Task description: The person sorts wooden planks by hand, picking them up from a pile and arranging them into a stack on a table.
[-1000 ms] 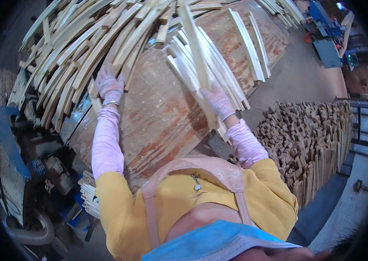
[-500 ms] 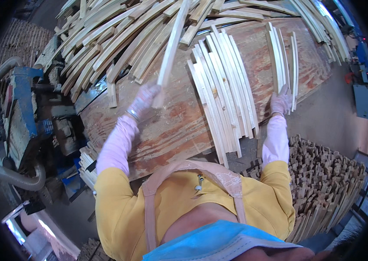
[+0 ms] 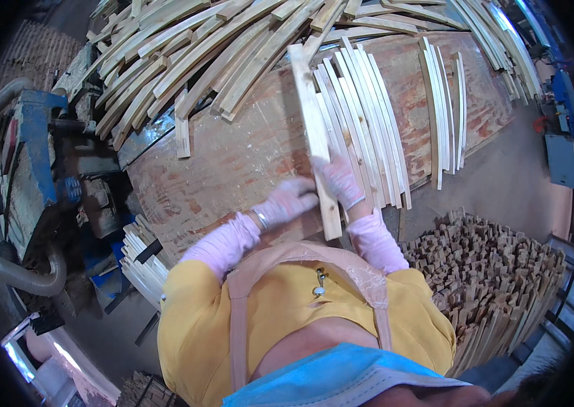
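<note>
A pale wooden strip [image 3: 311,122] lies lengthwise in front of me, along the left edge of a row of similar strips [image 3: 368,129]. My right hand [image 3: 341,182], in a thin whitish glove, is closed over the strip's right side below its middle. Just left of the strip, my left hand [image 3: 288,202], gloved the same way, has its fingers apart and reaching toward the wood. It is slightly blurred, and no object shows in it. Beneath everything is a worn reddish-brown board table [image 3: 226,176].
A large heap of loose strips [image 3: 199,54] covers the far left. Two small groups of strips [image 3: 439,112] lie farther right. Beside my right side stands a dense stack of upright sticks [image 3: 490,285]. A blue machine [image 3: 34,156] with a grey hose is at left.
The strip that my left hand held at the left now lies beside the middle row. My right hand has left the right-hand group and moved left onto it. My left hand has moved right.
</note>
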The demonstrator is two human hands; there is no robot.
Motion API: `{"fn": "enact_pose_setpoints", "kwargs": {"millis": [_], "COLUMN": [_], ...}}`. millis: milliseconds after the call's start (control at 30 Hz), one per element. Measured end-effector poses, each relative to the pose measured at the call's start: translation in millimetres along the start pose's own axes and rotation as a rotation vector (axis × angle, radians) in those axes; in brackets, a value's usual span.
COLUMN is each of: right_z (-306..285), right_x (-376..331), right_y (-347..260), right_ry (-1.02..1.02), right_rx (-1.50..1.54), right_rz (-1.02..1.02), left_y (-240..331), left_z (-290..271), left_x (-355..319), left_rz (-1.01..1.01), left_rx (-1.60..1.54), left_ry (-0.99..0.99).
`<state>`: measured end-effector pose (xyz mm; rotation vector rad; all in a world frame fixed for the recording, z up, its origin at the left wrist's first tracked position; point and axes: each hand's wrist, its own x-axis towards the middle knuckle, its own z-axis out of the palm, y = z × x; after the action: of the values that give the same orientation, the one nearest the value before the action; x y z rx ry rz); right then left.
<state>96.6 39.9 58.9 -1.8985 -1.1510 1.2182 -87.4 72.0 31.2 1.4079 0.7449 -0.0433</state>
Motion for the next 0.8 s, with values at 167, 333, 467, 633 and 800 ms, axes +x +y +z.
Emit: {"fn": "enact_pose_setpoints", "kwargs": {"millis": [167,333,467,633,800], "right_z": [60.2,75.5,79.2,107.2,113.5], "right_x": [-57.8,-70.7,-58.8,10.5,33.2], "right_y": [58.7,128.9,112.4,-12.1,2.0], "right_ry": [0.393,0.840,0.808,0.390,0.192], "right_rx": [-0.376,-0.800,-0.793,0.060,0.021], "right_rz": [-0.049,-0.091,-0.053,0.069,0.099], "left_y": [-33.6,-5.6,1.7,-36.3,-9.0], "left_z": [-136.5,-222.7,-228.3,-107.3,-129.6], "left_x": [51.1,75.5,58.5,-15.7,-39.4], "left_rz": [0.006,-0.180,-0.156,0.127,-0.071], "left_rx": [0.998,1.089,0.837,-0.092,0.402], "left_ry": [0.959,0.895,0.689,0.208,0.224]}}
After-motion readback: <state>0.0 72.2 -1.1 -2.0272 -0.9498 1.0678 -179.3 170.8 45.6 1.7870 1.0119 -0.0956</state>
